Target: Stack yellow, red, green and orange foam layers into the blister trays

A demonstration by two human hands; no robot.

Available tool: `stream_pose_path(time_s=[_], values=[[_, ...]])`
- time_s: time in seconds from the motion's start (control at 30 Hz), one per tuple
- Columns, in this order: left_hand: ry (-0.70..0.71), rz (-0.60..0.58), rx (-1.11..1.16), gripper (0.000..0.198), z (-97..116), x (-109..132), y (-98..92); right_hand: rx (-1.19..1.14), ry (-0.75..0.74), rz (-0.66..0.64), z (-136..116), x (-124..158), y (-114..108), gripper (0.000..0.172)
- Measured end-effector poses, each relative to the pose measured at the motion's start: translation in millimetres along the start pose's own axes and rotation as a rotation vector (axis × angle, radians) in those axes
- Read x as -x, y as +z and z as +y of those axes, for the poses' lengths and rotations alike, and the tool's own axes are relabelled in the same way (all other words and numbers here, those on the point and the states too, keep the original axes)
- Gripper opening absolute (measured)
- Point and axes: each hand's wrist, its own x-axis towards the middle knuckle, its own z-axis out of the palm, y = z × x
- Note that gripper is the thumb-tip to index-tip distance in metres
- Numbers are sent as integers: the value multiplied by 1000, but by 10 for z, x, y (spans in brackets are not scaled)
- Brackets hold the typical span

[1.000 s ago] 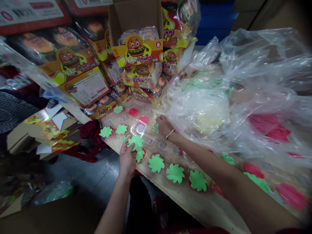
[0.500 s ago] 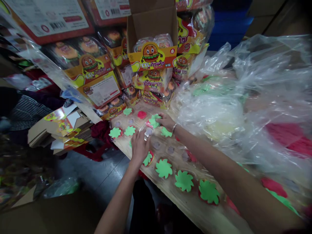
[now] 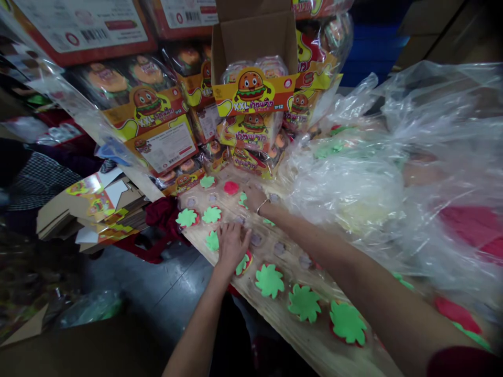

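My left hand (image 3: 232,245) rests palm down on a clear plastic tray of round cups, fingers apart and thumb stretched out. It lies between a green leaf-shaped piece (image 3: 212,241) and another green piece (image 3: 241,264) on a red and yellow base. Farther along, my right hand (image 3: 253,199), with a bracelet at the wrist, reaches down over the cups. Part of a green leaf-shaped candy (image 3: 242,199) shows beside its fingers, which are blurred and partly hidden. A red round piece (image 3: 231,187) sits in a cup just beyond.
Larger green leaf pieces (image 3: 269,280) line the near edge of the table (image 3: 283,335). Clear plastic bags (image 3: 353,183) with coloured pieces bulge on the right. Burger-printed boxes (image 3: 253,97) stack at the back. Flat cardboard (image 3: 94,204) lies left, near a person's checked sleeve (image 3: 43,178).
My right hand has shifted left over the cups, and the green leaf piece it had at its fingertips is now mostly covered. My left hand has moved slightly nearer and spread flatter.
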Motion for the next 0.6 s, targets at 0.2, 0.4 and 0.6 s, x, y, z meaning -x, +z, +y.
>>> stream_pose_path(time_s=[0.2, 0.4, 0.6], values=[[21, 5, -6, 27, 78, -14, -113, 235, -112, -85, -440, 232, -443, 25], [97, 74, 243, 36, 521, 118, -200, 393, -199, -244, -1136, 1347, -1515, 12], [43, 24, 1197, 55, 1952, 372, -1243, 232, -207, -203, -2062, 2879, -2221, 21]])
